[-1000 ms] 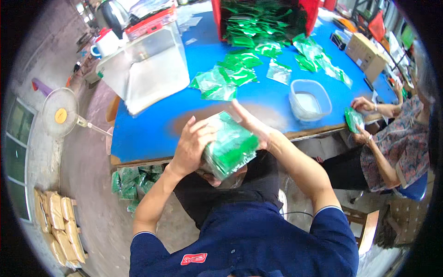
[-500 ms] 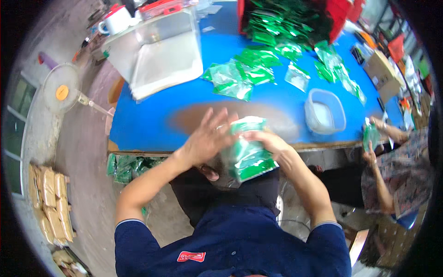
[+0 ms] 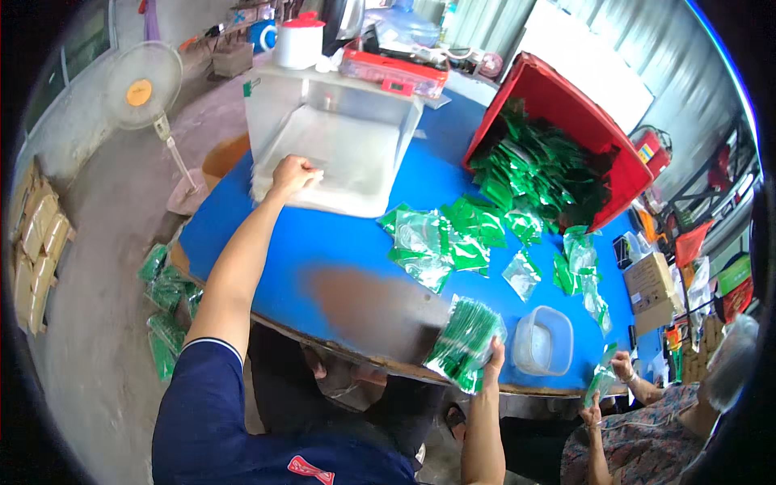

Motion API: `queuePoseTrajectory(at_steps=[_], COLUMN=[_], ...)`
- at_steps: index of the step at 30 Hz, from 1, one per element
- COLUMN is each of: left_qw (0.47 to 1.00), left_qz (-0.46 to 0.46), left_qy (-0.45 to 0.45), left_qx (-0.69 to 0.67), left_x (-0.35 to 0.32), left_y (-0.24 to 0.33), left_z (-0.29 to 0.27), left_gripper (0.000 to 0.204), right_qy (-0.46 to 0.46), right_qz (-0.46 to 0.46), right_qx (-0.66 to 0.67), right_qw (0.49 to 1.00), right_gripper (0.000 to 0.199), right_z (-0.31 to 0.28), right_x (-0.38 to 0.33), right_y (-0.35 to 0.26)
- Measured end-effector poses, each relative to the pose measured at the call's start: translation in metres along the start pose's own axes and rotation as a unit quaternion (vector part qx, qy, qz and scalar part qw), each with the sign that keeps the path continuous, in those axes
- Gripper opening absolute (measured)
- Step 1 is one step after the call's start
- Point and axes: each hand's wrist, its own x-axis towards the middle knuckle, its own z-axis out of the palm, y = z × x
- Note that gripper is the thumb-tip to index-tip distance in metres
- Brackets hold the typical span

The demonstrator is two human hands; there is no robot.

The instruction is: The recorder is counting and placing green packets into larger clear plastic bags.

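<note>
My left hand (image 3: 294, 174) reaches into the open side of a translucent plastic box (image 3: 396, 121) lying on its side. Its fingers are closed, with a small pale spot at their tips; what they hold, if anything, I cannot make out. At the near edge of the blue table, my right hand (image 3: 491, 362) grips a clear bag packed with green sachets (image 3: 466, 343) by its right side. Loose green and clear packets (image 3: 424, 242) lie between the two hands and beyond.
A red crate (image 3: 558, 93) tipped toward me spills green packets (image 3: 537, 166). A clear tub (image 3: 543, 343) stands right of my right hand. A co-worker (image 3: 626, 436) at the right holds a green packet (image 3: 602, 376). A white mug (image 3: 299, 44) and red case (image 3: 396, 71) top the plastic box.
My left hand has left the bag and stretched forward into the plastic box, closing its fingers. The right hand keeps the bag, now farther right at the table edge. The view has shifted.
</note>
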Motion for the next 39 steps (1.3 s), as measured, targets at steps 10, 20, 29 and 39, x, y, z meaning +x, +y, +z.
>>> queuePoseTrajectory(at_steps=[10,20,29,39], left_qw=[0.998,0.995,0.994,0.919], left_qz=[0.023,0.072,0.009,0.305], left_qy=[0.053,0.041,0.082,0.251], left_qx=[-0.016,-0.057,-0.074,-0.010], left_x=[-0.003,-0.003,0.019,-0.076], left_y=[0.013,-0.004,-0.014,0.140], left_z=[-0.001,0.003,0.000,-0.090], left_gripper=[0.033,0.027,0.042,0.019], right_qy=[-0.035,-0.042,-0.034,-0.017], right_qz=[-0.056,-0.057,-0.044,-0.037], right_qx=[-0.019,-0.005,-0.002,0.046], right_qw=[0.998,0.998,0.998,0.998], right_gripper=[0.062,0.047,0.052,0.058], right_z=[0.005,0.044,0.043,0.036], right_x=[0.007,-0.009,-0.005,-0.006], right_y=[-0.005,-0.018,-0.013,-0.010])
